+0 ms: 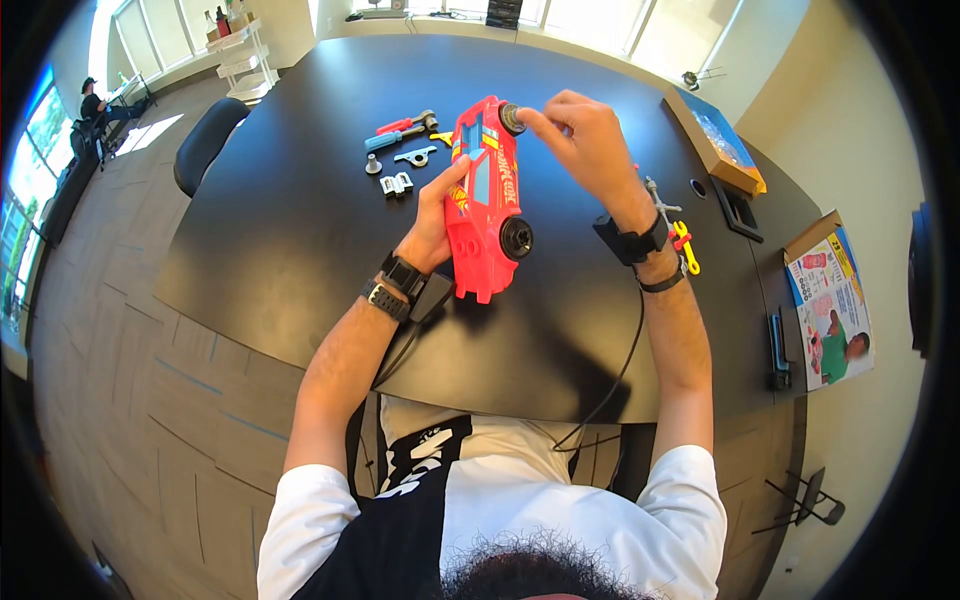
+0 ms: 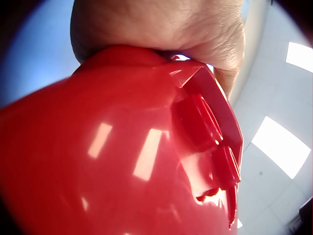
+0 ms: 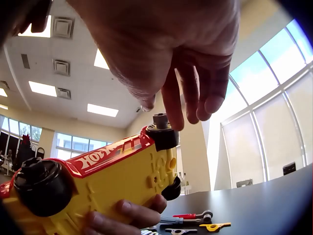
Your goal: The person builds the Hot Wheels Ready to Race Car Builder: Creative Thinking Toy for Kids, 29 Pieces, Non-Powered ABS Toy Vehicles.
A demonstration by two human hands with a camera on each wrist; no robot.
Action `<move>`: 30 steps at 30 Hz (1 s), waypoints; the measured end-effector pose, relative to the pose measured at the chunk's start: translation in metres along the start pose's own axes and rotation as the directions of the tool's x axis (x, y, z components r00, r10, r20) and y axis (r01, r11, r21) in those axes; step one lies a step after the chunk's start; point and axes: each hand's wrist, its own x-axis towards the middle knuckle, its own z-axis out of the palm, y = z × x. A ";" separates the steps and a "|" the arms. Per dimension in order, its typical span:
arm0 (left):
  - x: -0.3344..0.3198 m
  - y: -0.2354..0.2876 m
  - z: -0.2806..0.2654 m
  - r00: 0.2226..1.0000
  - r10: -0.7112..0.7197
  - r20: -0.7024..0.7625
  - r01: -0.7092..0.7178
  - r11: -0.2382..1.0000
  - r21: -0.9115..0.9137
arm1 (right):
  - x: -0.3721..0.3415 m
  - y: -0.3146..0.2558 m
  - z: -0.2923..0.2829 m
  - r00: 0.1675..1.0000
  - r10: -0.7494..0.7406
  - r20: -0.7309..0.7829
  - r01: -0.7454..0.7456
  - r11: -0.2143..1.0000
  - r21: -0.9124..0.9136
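My left hand (image 1: 432, 225) grips a red toy car (image 1: 468, 240) held above the black table, its thumb along the side with the blue windows. The fingers (image 3: 124, 213) of that hand press on the car's yellow underside (image 3: 122, 188). Over the far wheel (image 3: 164, 137) hangs my right hand (image 1: 590, 150), with thumb and fingers spread around a grey hub nut (image 3: 160, 120). The index fingertip is right at the wheel's edge, while the thumb tip stands just above the nut. A nearer black wheel (image 1: 516, 238) also shows. In the left wrist view glossy red bodywork (image 2: 122, 147) hides most else.
Left of the car lie a red-handled tool (image 1: 405, 124), a blue screwdriver (image 1: 393, 139) and several small parts. To the right are a grey cross-shaped tool (image 1: 660, 200), a yellow wrench (image 1: 688, 250), an open box (image 1: 712, 150), a black tray (image 1: 738, 212) and a printed box (image 1: 830, 310).
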 end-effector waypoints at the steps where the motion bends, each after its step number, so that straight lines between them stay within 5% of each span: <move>1: 0.000 0.000 0.000 1.000 0.001 -0.003 -0.001 1.000 -0.015 | 0.000 0.002 -0.001 0.987 0.144 0.076 -0.137 0.986 -0.095; 3: 0.000 0.000 -0.002 1.000 0.006 0.016 -0.006 1.000 -0.006 | -0.002 0.001 0.000 0.946 0.293 0.136 -0.264 0.944 -0.198; 5: 0.001 0.000 -0.003 0.999 0.015 0.040 -0.015 1.000 0.001 | -0.003 -0.011 0.004 0.996 0.022 -0.090 -0.022 1.000 -0.001; 8: 0.000 0.000 -0.002 0.999 0.006 0.045 -0.007 1.000 0.007 | -0.006 0.000 -0.002 0.983 0.127 0.129 -0.109 0.984 -0.141; 12: 0.000 0.001 0.004 0.999 0.024 0.028 -0.024 1.000 0.002 | -0.006 -0.005 -0.002 0.999 0.048 0.022 -0.044 0.983 -0.176; 15: 0.000 0.001 0.001 1.000 0.008 0.022 -0.009 1.000 0.007 | -0.004 -0.012 -0.008 0.999 -0.004 0.041 0.005 1.000 -0.023; 17: -0.001 0.001 0.003 1.000 -0.013 0.017 0.013 1.000 0.019 | -0.001 -0.012 -0.016 0.940 0.253 0.230 -0.186 0.942 -0.279; 18: -0.001 0.001 0.005 1.000 -0.006 0.018 0.005 1.000 0.019 | -0.002 -0.013 -0.014 0.940 0.254 0.227 -0.187 0.942 -0.279; 20: -0.001 0.001 0.005 1.000 0.003 0.015 -0.003 1.000 0.015 | -0.004 -0.015 -0.005 1.000 -0.006 -0.004 0.006 1.000 0.008; 21: 0.000 0.001 0.003 1.000 -0.006 0.017 0.006 1.000 0.023 | -0.003 -0.014 -0.008 1.000 -0.006 -0.003 0.006 1.000 0.009; 23: 0.000 0.000 0.001 1.000 -0.018 0.019 0.018 0.999 0.031 | -0.002 -0.012 -0.019 0.938 0.275 0.213 -0.221 0.944 -0.245; 24: 0.000 0.000 0.001 1.000 -0.017 0.018 0.016 0.999 0.029 | -0.002 -0.013 -0.015 0.938 0.276 0.211 -0.222 0.943 -0.246; 26: 0.001 0.000 0.001 1.000 -0.014 0.017 0.013 1.000 0.027 | -0.003 -0.016 -0.003 0.995 -0.048 -0.084 0.046 0.999 -0.018; 27: 0.000 0.001 0.001 1.000 -0.016 0.023 0.015 0.999 0.034 | -0.003 -0.016 -0.007 0.995 -0.048 -0.084 0.046 0.999 -0.017; 29: -0.001 0.001 0.002 0.999 -0.020 0.031 0.019 0.999 0.041 | -0.001 -0.015 -0.020 0.906 0.312 0.286 -0.235 0.933 -0.273; 30: -0.001 0.001 0.003 0.999 -0.019 0.032 0.018 0.999 0.033 | -0.003 -0.013 -0.016 0.906 0.313 0.284 -0.236 0.932 -0.274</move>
